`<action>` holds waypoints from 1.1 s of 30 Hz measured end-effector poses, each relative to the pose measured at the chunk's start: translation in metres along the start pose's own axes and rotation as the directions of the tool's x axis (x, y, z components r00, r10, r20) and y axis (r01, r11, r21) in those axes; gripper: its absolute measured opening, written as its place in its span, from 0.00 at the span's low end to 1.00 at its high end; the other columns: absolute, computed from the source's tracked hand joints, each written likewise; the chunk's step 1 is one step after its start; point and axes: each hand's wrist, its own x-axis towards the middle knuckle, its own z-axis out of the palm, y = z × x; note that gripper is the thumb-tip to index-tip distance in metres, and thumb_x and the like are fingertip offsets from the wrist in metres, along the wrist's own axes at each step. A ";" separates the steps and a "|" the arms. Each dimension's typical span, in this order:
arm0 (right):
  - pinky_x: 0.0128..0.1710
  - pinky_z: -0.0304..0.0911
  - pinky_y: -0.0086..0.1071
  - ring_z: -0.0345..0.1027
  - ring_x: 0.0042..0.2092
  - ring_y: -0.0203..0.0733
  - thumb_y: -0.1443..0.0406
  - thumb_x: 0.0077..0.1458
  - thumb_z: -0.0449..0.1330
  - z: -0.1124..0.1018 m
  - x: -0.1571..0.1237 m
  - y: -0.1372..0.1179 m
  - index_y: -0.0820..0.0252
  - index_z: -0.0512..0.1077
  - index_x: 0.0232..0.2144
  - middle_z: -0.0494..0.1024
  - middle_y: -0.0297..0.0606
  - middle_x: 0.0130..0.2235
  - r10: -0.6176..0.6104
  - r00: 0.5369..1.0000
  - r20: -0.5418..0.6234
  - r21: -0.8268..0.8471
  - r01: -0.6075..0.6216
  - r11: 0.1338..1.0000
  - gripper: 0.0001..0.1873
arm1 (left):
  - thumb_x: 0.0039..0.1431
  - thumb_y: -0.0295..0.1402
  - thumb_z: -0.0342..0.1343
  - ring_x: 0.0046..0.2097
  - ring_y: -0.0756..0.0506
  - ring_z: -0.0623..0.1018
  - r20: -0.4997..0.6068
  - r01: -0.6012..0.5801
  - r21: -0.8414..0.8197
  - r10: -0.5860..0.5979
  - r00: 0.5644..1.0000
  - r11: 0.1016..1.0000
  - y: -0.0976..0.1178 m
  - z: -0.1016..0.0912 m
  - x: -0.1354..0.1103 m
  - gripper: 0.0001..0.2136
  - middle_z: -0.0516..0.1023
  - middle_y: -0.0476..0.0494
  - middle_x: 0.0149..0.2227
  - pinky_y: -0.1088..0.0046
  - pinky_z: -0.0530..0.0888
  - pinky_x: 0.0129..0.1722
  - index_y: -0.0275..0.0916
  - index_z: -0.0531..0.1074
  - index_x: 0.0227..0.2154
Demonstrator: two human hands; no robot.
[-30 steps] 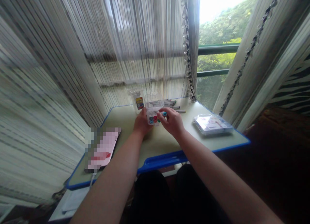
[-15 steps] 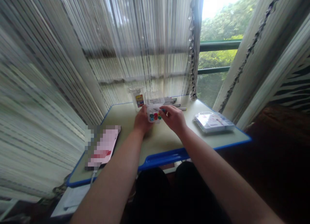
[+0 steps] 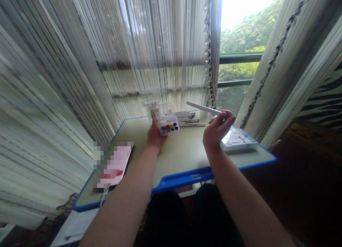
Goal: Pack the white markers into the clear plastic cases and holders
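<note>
My left hand [image 3: 155,136] is closed around the left side of a clear plastic marker case [image 3: 162,131], holding it tilted over the table. Several round marker ends in red, green, yellow, blue and purple face me from inside it, and its clear lid stands open behind. Between the fingers of my right hand [image 3: 218,129], a white marker [image 3: 203,108] points up and to the left, apart from the case. Several loose markers [image 3: 191,125] lie on the table just right of the case.
A clear container [image 3: 153,111] with a yellow label stands behind my left hand. At the right of the blue-edged table [image 3: 184,154] lies a flat clear case [image 3: 240,142]. A blurred pink-screened device [image 3: 117,161] with a cable lies on the left. Curtains hang behind.
My right hand has moved away from the case to the right, bringing a white marker with it. My left hand keeps the case in nearly the same spot.
</note>
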 end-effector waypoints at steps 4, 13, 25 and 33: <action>0.31 0.62 0.34 0.69 0.30 0.41 0.56 0.64 0.38 0.011 0.003 0.010 0.62 0.63 0.46 0.72 0.45 0.37 0.331 0.943 -0.023 -0.122 -0.331 0.936 0.21 | 0.47 0.31 0.58 0.40 0.38 0.80 -0.074 0.079 -0.033 -0.081 0.994 0.996 0.000 -0.003 0.002 0.19 0.79 0.38 0.40 0.61 0.75 0.37 0.43 0.61 0.43; 0.36 0.63 0.38 0.73 0.37 0.50 0.61 0.62 0.44 0.023 -0.011 0.024 0.63 0.69 0.39 0.77 0.51 0.35 0.468 0.821 0.327 -0.458 -0.295 0.838 0.16 | 0.47 0.32 0.59 0.41 0.37 0.80 -0.136 0.125 -0.041 -0.130 0.982 0.991 0.001 -0.010 0.003 0.19 0.78 0.36 0.40 0.59 0.75 0.39 0.43 0.61 0.43; 0.42 0.64 0.43 0.73 0.45 0.54 0.57 0.64 0.46 0.018 -0.009 0.016 0.62 0.70 0.44 0.78 0.55 0.42 0.603 0.613 0.511 -0.722 -0.073 0.688 0.19 | 0.49 0.32 0.58 0.43 0.36 0.80 -0.007 0.049 0.042 -0.049 0.999 0.998 0.009 -0.017 -0.007 0.20 0.78 0.33 0.42 0.64 0.75 0.39 0.38 0.62 0.45; 0.43 0.64 0.44 0.72 0.44 0.55 0.56 0.62 0.45 0.019 -0.009 0.012 0.65 0.71 0.43 0.77 0.56 0.42 0.560 0.644 0.521 -0.694 -0.062 0.717 0.22 | 0.48 0.30 0.58 0.42 0.39 0.80 -0.018 -0.013 0.030 0.014 1.000 0.999 0.006 -0.014 -0.008 0.19 0.79 0.37 0.41 0.67 0.75 0.37 0.40 0.63 0.45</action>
